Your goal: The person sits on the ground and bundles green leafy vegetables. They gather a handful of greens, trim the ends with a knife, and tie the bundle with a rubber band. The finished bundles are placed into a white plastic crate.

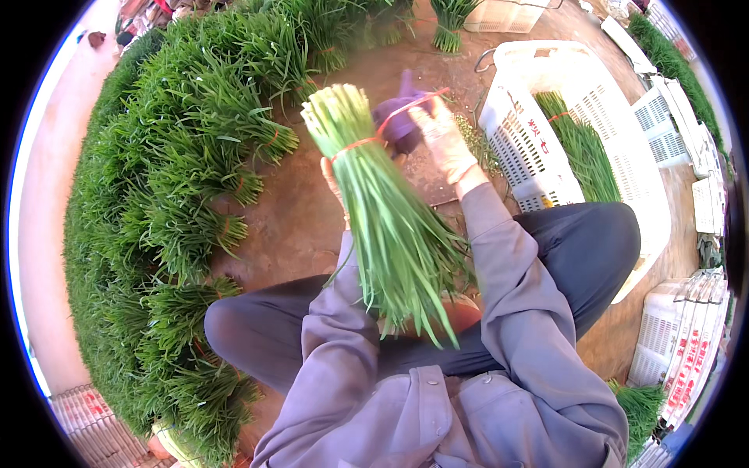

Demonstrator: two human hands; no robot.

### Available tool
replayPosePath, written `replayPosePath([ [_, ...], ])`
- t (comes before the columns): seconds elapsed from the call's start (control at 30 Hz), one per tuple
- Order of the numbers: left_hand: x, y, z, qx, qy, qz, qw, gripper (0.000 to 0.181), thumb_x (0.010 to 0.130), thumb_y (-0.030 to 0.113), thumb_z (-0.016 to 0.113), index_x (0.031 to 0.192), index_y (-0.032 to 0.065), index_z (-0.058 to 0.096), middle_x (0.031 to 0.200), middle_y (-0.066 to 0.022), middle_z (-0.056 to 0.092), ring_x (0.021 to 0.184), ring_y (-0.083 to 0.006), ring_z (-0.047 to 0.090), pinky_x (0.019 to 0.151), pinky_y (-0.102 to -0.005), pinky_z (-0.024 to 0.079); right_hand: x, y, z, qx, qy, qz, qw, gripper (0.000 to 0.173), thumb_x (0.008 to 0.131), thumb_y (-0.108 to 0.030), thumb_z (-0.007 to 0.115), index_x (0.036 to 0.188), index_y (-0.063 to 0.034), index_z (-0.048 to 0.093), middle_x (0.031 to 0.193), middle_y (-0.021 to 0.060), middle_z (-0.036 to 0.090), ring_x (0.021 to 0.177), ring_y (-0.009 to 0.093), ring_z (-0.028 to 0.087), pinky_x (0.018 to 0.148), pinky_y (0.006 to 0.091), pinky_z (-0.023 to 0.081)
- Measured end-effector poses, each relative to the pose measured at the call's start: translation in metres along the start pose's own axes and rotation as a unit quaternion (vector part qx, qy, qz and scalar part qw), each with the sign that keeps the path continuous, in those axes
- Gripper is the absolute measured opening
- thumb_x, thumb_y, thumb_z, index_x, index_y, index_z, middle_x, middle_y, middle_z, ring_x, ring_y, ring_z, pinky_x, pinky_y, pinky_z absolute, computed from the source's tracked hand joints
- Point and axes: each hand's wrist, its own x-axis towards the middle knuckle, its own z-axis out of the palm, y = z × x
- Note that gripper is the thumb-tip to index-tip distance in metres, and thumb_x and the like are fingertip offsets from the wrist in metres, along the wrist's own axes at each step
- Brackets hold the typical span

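Note:
A thick bundle of garlic chives (386, 199) hangs in front of me, its pale cut ends up and its green leaves trailing towards my lap. My left hand (335, 187) supports it from the left and behind, its fingers mostly hidden. A red tie (357, 144) runs around the bundle near the cut ends. At the bundle's right, my right hand (436, 131) grips the loose end of the red tie, drawn out up and to the right. Behind that hand is a purple item (401, 120), blurred, whose kind I cannot tell.
Many tied green bundles (193, 146) cover the floor at the left. On the right, a white plastic basket (509, 140) holds more tied chives (579, 152). Stacked white crates (661, 333) stand at the far right. Plant scraps (477, 140) lie beside the basket.

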Motion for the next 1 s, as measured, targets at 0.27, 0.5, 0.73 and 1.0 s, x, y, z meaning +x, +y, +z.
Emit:
replayPosePath([
  [0.27,-0.003,-0.013,-0.014,-0.004,0.166,0.049,0.985,0.084,0.085,0.067,0.076,0.138,0.0053,0.06,0.129,-0.0148,0.067,0.115,-0.0307,0.066,0.105,-0.0492,0.057,-0.033,0.04,0.011,0.029,-0.054,0.151,0.987,0.03,0.105,-0.011,0.062,0.134,-0.0026,0.061,0.122,0.0047,0.068,0.111,0.012,0.061,0.101,0.0294,0.049],
  [0.5,0.0,0.012,-0.089,-0.041,0.095,0.148,0.984,0.071,0.097,0.069,0.056,0.134,0.0087,0.066,0.129,-0.0148,0.07,0.114,-0.0329,0.069,0.103,-0.052,0.055,-0.066,0.048,-0.007,0.171,-0.133,0.349,0.912,0.034,0.106,-0.01,0.062,0.139,-0.0034,0.063,0.123,0.004,0.071,0.106,0.014,0.067,0.096,0.0338,0.056],
  [0.73,-0.016,0.063,-0.12,-0.003,0.183,0.204,0.962,0.069,0.099,0.067,0.054,0.142,0.0132,0.065,0.139,-0.0096,0.067,0.129,-0.0317,0.061,0.116,-0.0528,0.045,-0.083,0.037,-0.052,0.338,-0.037,0.387,0.857,0.042,0.106,-0.028,0.061,0.139,-0.0031,0.064,0.128,0.0115,0.072,0.115,0.025,0.069,0.102,0.0402,0.057],
  [1.0,-0.012,0.09,-0.102,-0.018,0.231,0.265,0.936,0.045,0.098,0.049,0.072,0.125,0.0129,0.074,0.124,-0.0026,0.075,0.116,-0.0256,0.067,0.11,-0.0481,0.05,-0.03,-0.021,-0.109,0.155,0.273,0.143,0.938,0.036,0.107,-0.029,0.058,0.133,-0.0057,0.065,0.118,0.0109,0.07,0.108,0.026,0.067,0.094,0.0389,0.056],
])
